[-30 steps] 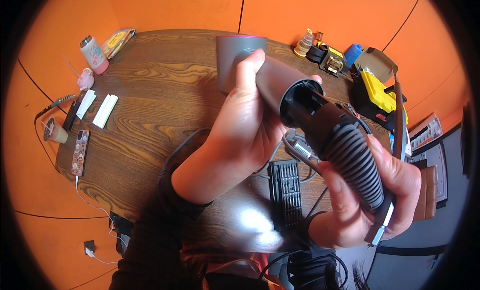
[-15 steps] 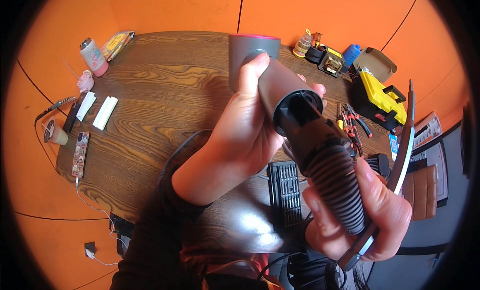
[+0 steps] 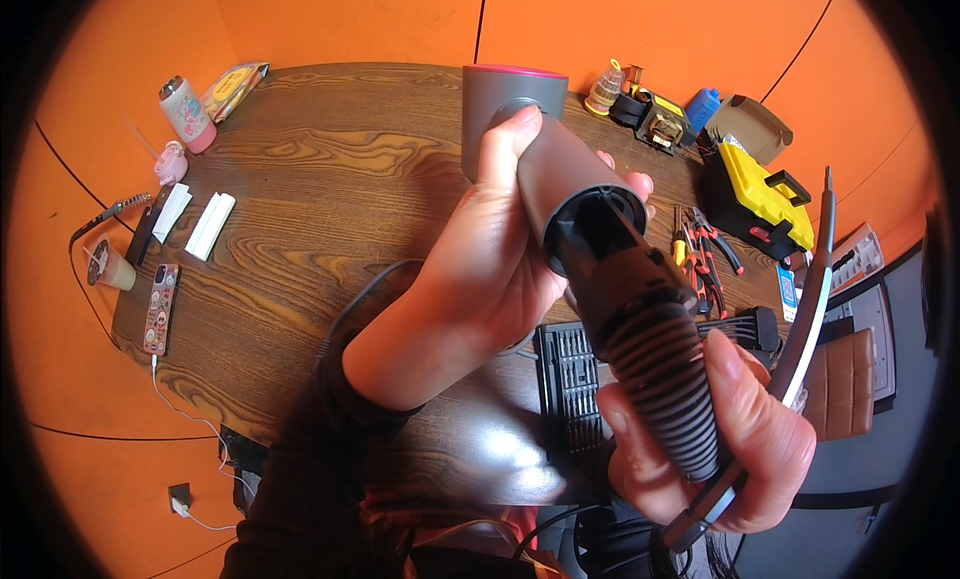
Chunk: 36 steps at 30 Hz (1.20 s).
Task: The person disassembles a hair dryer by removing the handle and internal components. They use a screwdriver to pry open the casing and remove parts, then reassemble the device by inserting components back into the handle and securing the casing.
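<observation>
A grey hair dryer (image 3: 485, 89) with a pink rim is raised over the table in my left hand (image 3: 480, 239). My left fingers wrap round its handle, the thumb lying near the head. From the handle's open lower end a black plastic inner piece sticks partly out, ending in a ribbed cable sleeve (image 3: 665, 389). My right hand (image 3: 765, 434) is closed round that sleeve, thumb and fingers on either side. The same hand also keeps hold of a long, thin metal tool (image 3: 812, 304) with a dark tip; its exact kind is unclear. How far the inner piece reaches inside is hidden.
On the wooden table (image 3: 320, 199) a black bit case (image 3: 570, 379) lies below my hands. Pliers (image 3: 715, 244) and a yellow-black toolbox (image 3: 765, 199) are at the right. A phone (image 3: 162, 309), a cup (image 3: 110, 266) and a tumbler (image 3: 188, 114) stand or lie at the left.
My right hand, the ribbed sleeve and the metal tool have shifted slightly down and left. The dryer has moved a little to the right. Both hands keep their grip.
</observation>
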Tool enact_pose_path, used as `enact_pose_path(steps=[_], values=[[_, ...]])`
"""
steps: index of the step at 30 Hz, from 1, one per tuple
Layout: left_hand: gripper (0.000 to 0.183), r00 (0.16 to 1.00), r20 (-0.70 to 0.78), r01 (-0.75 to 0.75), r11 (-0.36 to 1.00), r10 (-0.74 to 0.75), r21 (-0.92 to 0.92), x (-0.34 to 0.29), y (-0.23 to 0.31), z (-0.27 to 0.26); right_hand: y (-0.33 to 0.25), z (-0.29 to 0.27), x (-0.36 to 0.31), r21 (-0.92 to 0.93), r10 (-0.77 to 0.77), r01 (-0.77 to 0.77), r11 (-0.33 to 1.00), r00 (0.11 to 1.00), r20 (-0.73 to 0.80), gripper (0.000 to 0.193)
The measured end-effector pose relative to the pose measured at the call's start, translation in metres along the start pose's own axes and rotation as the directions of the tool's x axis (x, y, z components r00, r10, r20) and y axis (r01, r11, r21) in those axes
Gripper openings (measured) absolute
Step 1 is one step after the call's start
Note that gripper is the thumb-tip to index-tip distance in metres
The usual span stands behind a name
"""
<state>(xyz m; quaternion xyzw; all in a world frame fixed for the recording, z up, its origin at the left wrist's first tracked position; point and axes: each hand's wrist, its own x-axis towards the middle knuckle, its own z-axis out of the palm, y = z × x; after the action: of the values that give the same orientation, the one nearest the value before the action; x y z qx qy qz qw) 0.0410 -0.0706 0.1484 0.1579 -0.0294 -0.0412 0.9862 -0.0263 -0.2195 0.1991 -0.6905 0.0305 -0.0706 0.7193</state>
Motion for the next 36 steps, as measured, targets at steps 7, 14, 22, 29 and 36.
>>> enact_pose_path(steps=[7, 14, 22, 29, 36], values=[[0.054, 0.998, 0.05, 0.041, 0.998, -0.038, -0.044, 0.005, 0.001, -0.004, 0.013, -0.002, 0.001, -0.065, -0.261, 0.276, 0.959, 0.95, 0.171, 0.034], [0.054, 0.999, 0.044, 0.005, 0.998, -0.007, 0.063, 0.005, 0.0, -0.003, 0.022, -0.003, 0.001, -0.071, -0.413, 0.436, 0.897, 0.884, 0.22, 0.036], [0.054, 0.998, 0.05, 0.023, 0.999, -0.025, 0.042, 0.005, 0.001, -0.003, 0.007, -0.007, -0.003, -0.029, -0.043, 0.05, 0.998, 0.98, 0.192, 0.039], [0.053, 1.0, 0.029, 0.01, 0.998, -0.012, 0.069, 0.005, 0.001, -0.001, 0.001, -0.003, -0.003, -0.046, -0.004, 0.013, 0.999, 0.982, 0.189, 0.042], [0.052, 1.0, 0.002, 0.021, 0.999, -0.021, 0.049, 0.002, 0.002, 0.001, -0.02, -0.011, 0.002, 0.034, 0.521, -0.529, 0.848, 0.842, 0.139, 0.043]])
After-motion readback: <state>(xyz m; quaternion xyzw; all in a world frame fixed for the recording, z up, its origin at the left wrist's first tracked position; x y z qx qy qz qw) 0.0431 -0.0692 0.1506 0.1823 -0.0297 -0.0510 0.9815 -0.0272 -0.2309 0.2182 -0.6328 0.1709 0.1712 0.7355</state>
